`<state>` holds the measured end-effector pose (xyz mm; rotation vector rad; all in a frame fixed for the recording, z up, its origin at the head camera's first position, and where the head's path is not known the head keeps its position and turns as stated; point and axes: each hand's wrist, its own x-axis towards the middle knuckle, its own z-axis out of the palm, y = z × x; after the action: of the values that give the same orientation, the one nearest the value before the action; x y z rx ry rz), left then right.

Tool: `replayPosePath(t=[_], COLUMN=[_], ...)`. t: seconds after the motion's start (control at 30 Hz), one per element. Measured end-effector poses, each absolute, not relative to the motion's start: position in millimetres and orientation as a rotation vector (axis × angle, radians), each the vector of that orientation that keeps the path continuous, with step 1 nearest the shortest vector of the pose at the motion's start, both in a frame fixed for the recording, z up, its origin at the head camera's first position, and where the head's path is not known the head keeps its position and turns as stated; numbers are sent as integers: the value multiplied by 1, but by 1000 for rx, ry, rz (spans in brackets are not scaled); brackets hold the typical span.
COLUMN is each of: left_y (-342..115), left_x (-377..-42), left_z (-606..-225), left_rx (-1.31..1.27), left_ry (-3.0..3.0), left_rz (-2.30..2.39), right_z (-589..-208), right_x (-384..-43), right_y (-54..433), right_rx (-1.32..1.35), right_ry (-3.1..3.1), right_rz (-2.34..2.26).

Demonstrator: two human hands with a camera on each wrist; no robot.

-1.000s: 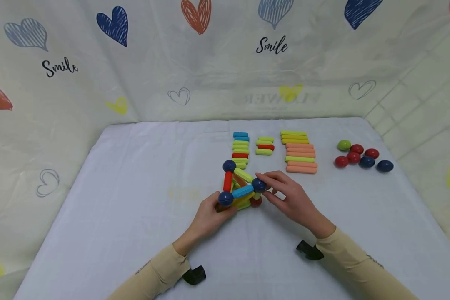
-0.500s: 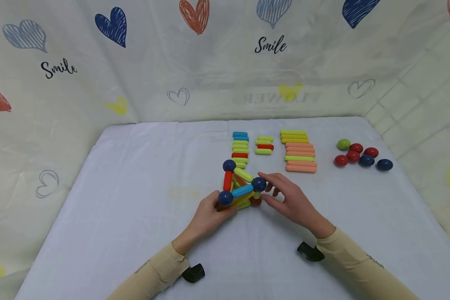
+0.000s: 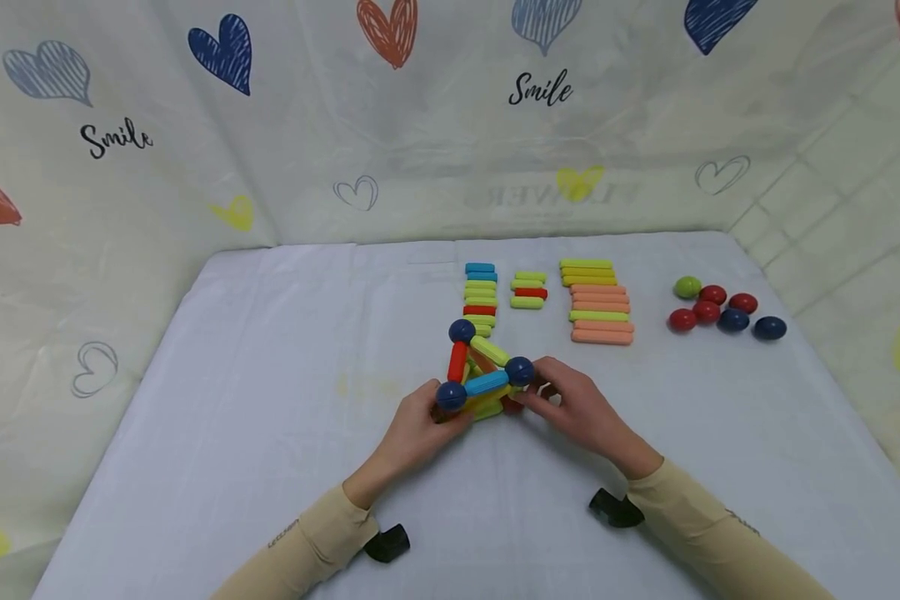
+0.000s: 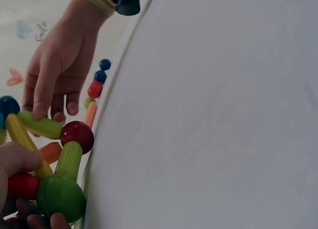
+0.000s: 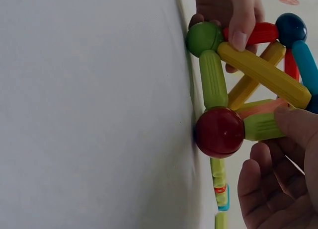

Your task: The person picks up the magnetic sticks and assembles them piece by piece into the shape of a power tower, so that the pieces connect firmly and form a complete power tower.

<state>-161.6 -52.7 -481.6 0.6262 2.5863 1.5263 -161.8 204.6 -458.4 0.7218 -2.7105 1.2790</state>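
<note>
My left hand [image 3: 416,433] grips the frame [image 3: 487,383] around mid-table [image 3: 307,467]; my right hand [image 3: 581,408] seems to pinch one lime rod [image 5: 261,127], though it's partly hidden. I'd brace the left and press gently, so nothing pulls apart.

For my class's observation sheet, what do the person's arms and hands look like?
Long, beige fabric sleeves cover both arms, each with small, illegible dark lettering. A black, curved attachment juts near each wrist. Left hand and right hand are ungloved.
</note>
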Motion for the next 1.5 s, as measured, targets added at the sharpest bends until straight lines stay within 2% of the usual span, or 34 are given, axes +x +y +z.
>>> replayPosePath(t=[0.37, 0.5, 0.77, 1.0, 1.3, 1.5], left_y=[-49, -61, -104, -86, -81, -96], left_x=[-162, -169, -212, -243, -245, -231], left_z=[-482, -481, -450, -430, -418, -409], left_rx=[662, 730, 599, 682, 726, 792], left_ry=[2610, 2495, 2163, 2169, 2282, 2216], left_rz=[1502, 1449, 1500, 1674, 1483, 1401], right_z=[-459, -461, -466, -462, -453, -434], right_x=[-161, -161, -162, -175, -203, -226], right_y=[207, 209, 206, 199, 215, 238], right_rx=[727, 712, 621, 552, 262, 315], right_ry=[-2740, -2834, -3017, -3066, -3143, -3142], right_rz=[1308, 1318, 1268, 1175, 939, 857])
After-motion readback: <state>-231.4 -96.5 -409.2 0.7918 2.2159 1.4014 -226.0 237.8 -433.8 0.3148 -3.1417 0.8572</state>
